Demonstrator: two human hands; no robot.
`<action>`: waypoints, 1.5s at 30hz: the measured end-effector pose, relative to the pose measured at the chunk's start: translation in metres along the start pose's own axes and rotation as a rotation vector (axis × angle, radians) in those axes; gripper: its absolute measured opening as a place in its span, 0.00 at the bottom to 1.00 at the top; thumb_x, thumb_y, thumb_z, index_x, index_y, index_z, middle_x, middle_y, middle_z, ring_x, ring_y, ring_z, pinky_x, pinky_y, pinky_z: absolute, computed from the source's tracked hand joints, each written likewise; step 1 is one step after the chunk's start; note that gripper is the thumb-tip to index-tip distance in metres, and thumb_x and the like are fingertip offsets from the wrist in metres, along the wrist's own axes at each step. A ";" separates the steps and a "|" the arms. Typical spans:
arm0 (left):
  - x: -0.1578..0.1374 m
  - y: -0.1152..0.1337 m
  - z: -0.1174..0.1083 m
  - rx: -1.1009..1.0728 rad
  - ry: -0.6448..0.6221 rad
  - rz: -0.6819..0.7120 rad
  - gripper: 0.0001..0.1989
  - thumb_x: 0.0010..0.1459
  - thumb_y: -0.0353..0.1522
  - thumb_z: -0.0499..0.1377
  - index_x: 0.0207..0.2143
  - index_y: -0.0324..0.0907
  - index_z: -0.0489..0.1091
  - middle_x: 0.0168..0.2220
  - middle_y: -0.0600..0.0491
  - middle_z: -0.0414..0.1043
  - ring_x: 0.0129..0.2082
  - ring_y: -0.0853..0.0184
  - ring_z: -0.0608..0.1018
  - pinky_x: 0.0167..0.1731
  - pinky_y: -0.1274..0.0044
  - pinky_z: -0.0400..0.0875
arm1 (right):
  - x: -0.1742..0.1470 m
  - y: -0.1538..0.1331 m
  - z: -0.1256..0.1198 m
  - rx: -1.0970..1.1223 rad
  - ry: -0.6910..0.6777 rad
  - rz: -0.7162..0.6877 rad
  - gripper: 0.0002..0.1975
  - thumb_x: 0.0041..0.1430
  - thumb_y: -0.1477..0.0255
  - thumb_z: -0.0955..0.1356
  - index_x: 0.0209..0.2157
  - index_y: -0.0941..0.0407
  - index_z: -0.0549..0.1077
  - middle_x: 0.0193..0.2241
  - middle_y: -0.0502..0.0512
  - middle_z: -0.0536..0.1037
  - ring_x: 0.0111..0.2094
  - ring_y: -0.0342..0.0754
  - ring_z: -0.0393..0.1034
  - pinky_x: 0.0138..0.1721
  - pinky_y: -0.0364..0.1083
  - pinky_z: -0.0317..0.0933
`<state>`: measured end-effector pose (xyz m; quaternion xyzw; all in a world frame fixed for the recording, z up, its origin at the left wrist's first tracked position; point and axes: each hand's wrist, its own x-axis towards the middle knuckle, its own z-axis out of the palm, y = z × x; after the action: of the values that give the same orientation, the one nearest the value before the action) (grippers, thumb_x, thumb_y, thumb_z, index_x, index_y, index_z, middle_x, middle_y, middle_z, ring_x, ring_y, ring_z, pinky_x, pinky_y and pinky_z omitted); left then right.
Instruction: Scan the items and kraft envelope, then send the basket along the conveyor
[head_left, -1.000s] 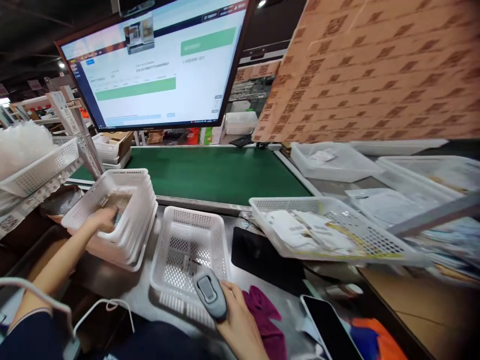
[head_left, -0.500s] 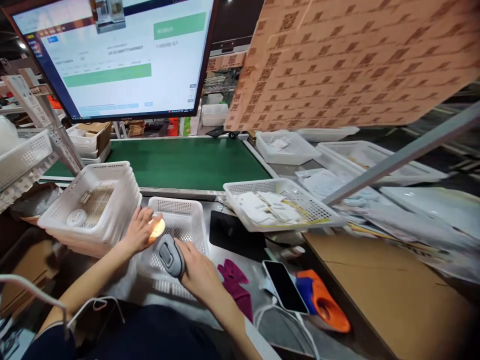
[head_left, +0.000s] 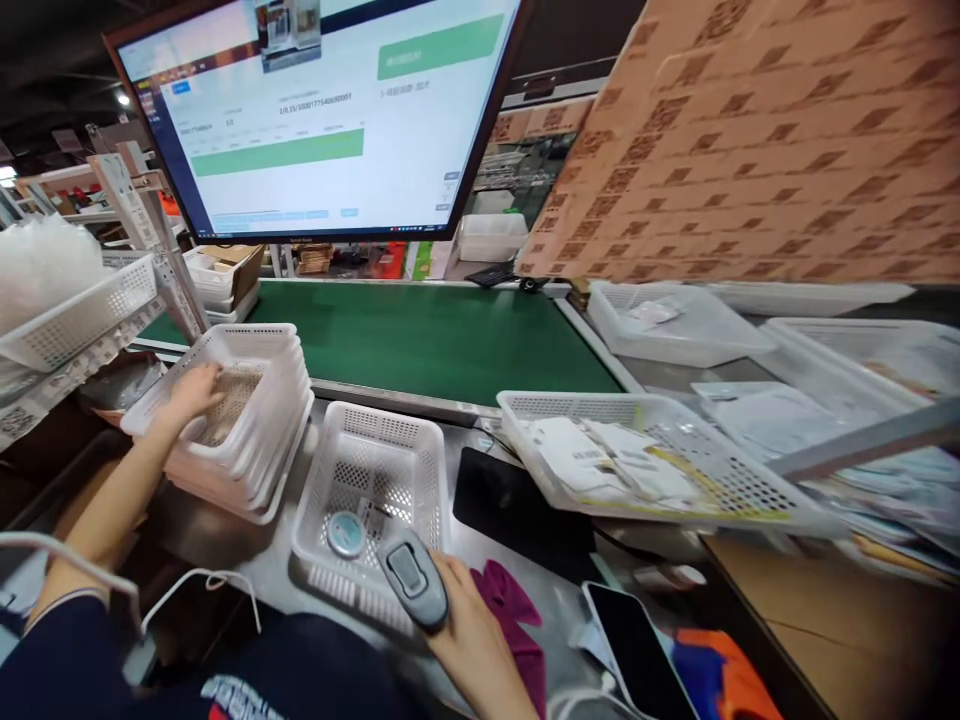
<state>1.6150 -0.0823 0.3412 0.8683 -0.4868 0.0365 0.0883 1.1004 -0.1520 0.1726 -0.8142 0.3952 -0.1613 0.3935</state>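
Head view: at the lower middle of the frame the right hand (head_left: 469,645) has its grip closed around a grey scanner (head_left: 412,578), whose head points up and left over the near edge of a white basket (head_left: 420,450). That basket sits on the steel counter (head_left: 247,570) at lower centre, and inside it lie a small round tin (head_left: 346,533) and a barcode label, just beyond the scanner's head.

At the left of the frame the left hand (head_left: 191,392) reaches into the top basket of a stack (head_left: 281,400), fingers spread and resting on its mesh floor. Whether it holds anything cannot be told.

To the right of the single basket a black mat (head_left: 510,510) lies on the counter, and a tilted tray (head_left: 675,420) of papers stands over its far edge. A magenta cloth (head_left: 517,620) lies just right of the right hand, and a phone (head_left: 637,650) lies further right. A green belt (head_left: 435,340) runs across the middle, with a monitor (head_left: 322,110) above it at upper left and printed cardboard (head_left: 750,140) at upper right.
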 end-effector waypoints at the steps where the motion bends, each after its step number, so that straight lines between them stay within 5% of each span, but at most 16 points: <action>1: 0.003 -0.025 0.002 0.034 -0.124 -0.077 0.21 0.46 0.35 0.73 0.45 0.43 0.79 0.46 0.36 0.82 0.50 0.47 0.83 0.50 0.66 0.76 | 0.005 -0.007 0.002 0.014 -0.034 -0.024 0.33 0.60 0.77 0.64 0.68 0.55 0.70 0.64 0.65 0.72 0.60 0.58 0.77 0.56 0.50 0.71; 3: 0.001 -0.064 0.015 0.052 -0.332 -0.162 0.21 0.36 0.31 0.74 0.36 0.42 0.75 0.36 0.44 0.81 0.42 0.52 0.84 0.43 0.71 0.75 | 0.014 -0.022 0.003 0.030 -0.112 -0.070 0.36 0.60 0.79 0.65 0.70 0.54 0.68 0.66 0.65 0.70 0.61 0.58 0.76 0.59 0.52 0.71; 6: -0.009 -0.088 0.035 0.034 -0.345 -0.160 0.16 0.41 0.31 0.69 0.35 0.41 0.72 0.32 0.50 0.79 0.39 0.55 0.83 0.41 0.72 0.75 | 0.027 -0.051 -0.003 0.002 -0.198 -0.121 0.38 0.59 0.82 0.65 0.71 0.54 0.66 0.68 0.67 0.68 0.62 0.57 0.75 0.61 0.53 0.71; 11: 0.001 -0.086 0.041 -0.018 -0.282 -0.137 0.33 0.42 0.35 0.72 0.53 0.37 0.72 0.61 0.35 0.75 0.62 0.46 0.78 0.60 0.67 0.74 | 0.046 -0.110 -0.028 -0.157 -0.262 -0.264 0.42 0.58 0.82 0.66 0.74 0.54 0.63 0.68 0.68 0.68 0.60 0.60 0.76 0.60 0.56 0.72; 14: 0.009 -0.087 0.047 -0.008 -0.338 -0.209 0.38 0.36 0.35 0.75 0.52 0.34 0.73 0.59 0.32 0.77 0.59 0.41 0.79 0.56 0.63 0.76 | 0.053 -0.137 -0.037 -0.179 -0.257 -0.366 0.43 0.58 0.80 0.67 0.75 0.55 0.62 0.68 0.67 0.69 0.58 0.61 0.77 0.58 0.56 0.72; 19: 0.005 -0.091 0.061 -0.026 -0.363 -0.312 0.42 0.48 0.47 0.72 0.59 0.31 0.70 0.63 0.24 0.72 0.54 0.41 0.82 0.37 0.68 0.78 | 0.054 -0.147 -0.038 -0.223 -0.285 -0.353 0.40 0.59 0.79 0.67 0.74 0.54 0.64 0.66 0.65 0.71 0.56 0.62 0.79 0.54 0.55 0.73; 22: 0.002 -0.082 0.056 -0.036 -0.358 -0.275 0.41 0.50 0.44 0.72 0.61 0.30 0.69 0.60 0.27 0.76 0.53 0.46 0.84 0.42 0.69 0.80 | 0.053 -0.144 -0.038 -0.232 -0.284 -0.346 0.38 0.60 0.80 0.68 0.72 0.53 0.65 0.65 0.64 0.73 0.56 0.61 0.79 0.53 0.54 0.72; 27: 0.007 -0.021 0.012 0.102 -0.106 -0.062 0.43 0.59 0.41 0.69 0.69 0.27 0.62 0.67 0.25 0.69 0.68 0.38 0.72 0.67 0.57 0.67 | 0.064 -0.155 -0.050 -0.300 -0.254 -0.344 0.36 0.61 0.79 0.68 0.70 0.54 0.68 0.62 0.63 0.74 0.52 0.60 0.80 0.51 0.54 0.72; 31: -0.001 0.066 -0.010 0.238 0.139 0.217 0.43 0.61 0.34 0.66 0.74 0.32 0.59 0.73 0.29 0.61 0.72 0.37 0.65 0.71 0.54 0.59 | 0.087 -0.180 -0.069 -0.369 -0.140 -0.326 0.37 0.64 0.78 0.68 0.74 0.56 0.63 0.64 0.66 0.71 0.51 0.60 0.79 0.49 0.54 0.73; 34: -0.014 0.127 -0.001 0.293 0.233 0.414 0.38 0.61 0.27 0.63 0.73 0.35 0.63 0.72 0.32 0.65 0.69 0.41 0.69 0.69 0.55 0.62 | 0.104 -0.188 -0.078 -0.407 -0.083 -0.289 0.36 0.66 0.77 0.67 0.75 0.57 0.62 0.62 0.66 0.72 0.53 0.63 0.79 0.51 0.56 0.72; 37: -0.023 0.171 0.025 0.262 0.164 0.493 0.35 0.63 0.25 0.60 0.73 0.36 0.64 0.72 0.34 0.65 0.70 0.45 0.69 0.70 0.57 0.62 | 0.113 -0.178 -0.084 -0.430 -0.067 -0.242 0.35 0.65 0.77 0.67 0.73 0.57 0.64 0.61 0.65 0.74 0.56 0.65 0.77 0.53 0.56 0.71; 41: -0.025 0.214 0.070 0.192 -0.094 0.529 0.39 0.62 0.24 0.60 0.75 0.36 0.60 0.75 0.35 0.60 0.72 0.46 0.66 0.71 0.59 0.62 | 0.111 -0.150 -0.088 -0.445 -0.075 -0.119 0.33 0.66 0.78 0.66 0.72 0.56 0.66 0.62 0.65 0.74 0.59 0.65 0.77 0.54 0.55 0.70; 45: -0.021 0.244 0.101 0.153 -0.293 0.548 0.47 0.58 0.31 0.70 0.76 0.34 0.58 0.76 0.32 0.60 0.74 0.43 0.66 0.72 0.58 0.62 | 0.100 -0.113 -0.097 -0.414 -0.056 -0.043 0.37 0.65 0.77 0.67 0.75 0.53 0.64 0.66 0.66 0.71 0.57 0.66 0.78 0.53 0.55 0.71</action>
<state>1.3943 -0.2085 0.2676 0.7048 -0.7061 -0.0301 -0.0615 1.1671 -0.2360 0.3168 -0.8902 0.3912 -0.0625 0.2249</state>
